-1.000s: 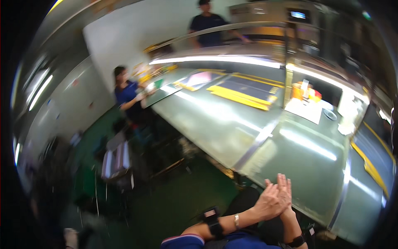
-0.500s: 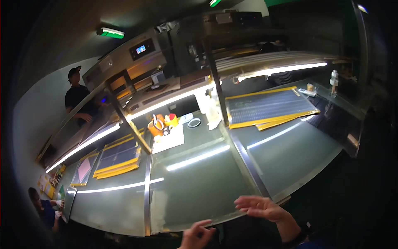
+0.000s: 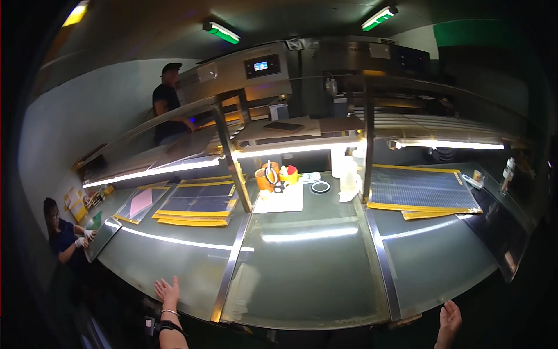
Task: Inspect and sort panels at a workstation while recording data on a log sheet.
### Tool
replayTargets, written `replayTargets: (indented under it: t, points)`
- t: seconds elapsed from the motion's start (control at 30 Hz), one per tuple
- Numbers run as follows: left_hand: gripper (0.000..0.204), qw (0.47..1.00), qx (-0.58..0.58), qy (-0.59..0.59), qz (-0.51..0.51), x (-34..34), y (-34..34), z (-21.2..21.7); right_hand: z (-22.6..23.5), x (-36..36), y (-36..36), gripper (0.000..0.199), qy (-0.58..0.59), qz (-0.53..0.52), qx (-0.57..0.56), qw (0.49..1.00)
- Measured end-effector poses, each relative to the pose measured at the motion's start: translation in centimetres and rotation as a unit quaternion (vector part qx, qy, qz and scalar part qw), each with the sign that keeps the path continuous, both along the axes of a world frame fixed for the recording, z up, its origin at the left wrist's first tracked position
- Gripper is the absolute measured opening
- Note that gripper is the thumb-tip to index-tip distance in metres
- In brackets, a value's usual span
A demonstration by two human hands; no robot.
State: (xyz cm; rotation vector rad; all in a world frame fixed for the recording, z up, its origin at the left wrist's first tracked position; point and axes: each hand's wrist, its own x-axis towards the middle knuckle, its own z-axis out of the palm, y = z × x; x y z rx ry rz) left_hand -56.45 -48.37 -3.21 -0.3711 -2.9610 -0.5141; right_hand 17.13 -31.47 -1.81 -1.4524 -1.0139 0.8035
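Note:
My left hand (image 3: 167, 289) is spread open over the near edge of the left glass table panel (image 3: 174, 262), holding nothing; a bracelet and a dark band circle that wrist. Off to the right, my right hand (image 3: 449, 320) is beside the front corner of the right glass panel (image 3: 436, 256). Its fingers are extended and slightly bent, with no object visible in them. Between the hands lies the middle glass panel (image 3: 308, 267), bordered by a left metal strip (image 3: 232, 267) and a right metal strip (image 3: 381, 262).
Yellow-edged dark panels lie in a left stack (image 3: 197, 198) and a right stack (image 3: 421, 189). An orange container (image 3: 265, 179), a white sheet (image 3: 279, 200) and a round black-rimmed disc (image 3: 320, 187) sit behind the middle panel. One co-worker (image 3: 67, 238) holds a glass sheet (image 3: 104, 238); another person (image 3: 168, 104) stands behind.
My hands have moved apart from the table's front middle, the left one leftward and the right one rightward. The view has shifted and levelled. The co-worker's glass sheet is tilted differently.

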Motion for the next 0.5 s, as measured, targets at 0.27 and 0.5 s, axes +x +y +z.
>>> replayTargets:
  t: [0.27,0.5]
  points:
    - [0.075,0.997,-0.061,0.02,0.036,-0.3,0.2,-2.6,1.3,-5.6,6.5,0.033,-0.256,0.057,0.044,0.964]
    - [0.074,0.996,-0.059,0.047,0.043,-0.4,0.6,-1.6,-2.2,-9.0,9.5,0.037,-0.501,0.036,0.005,0.865]
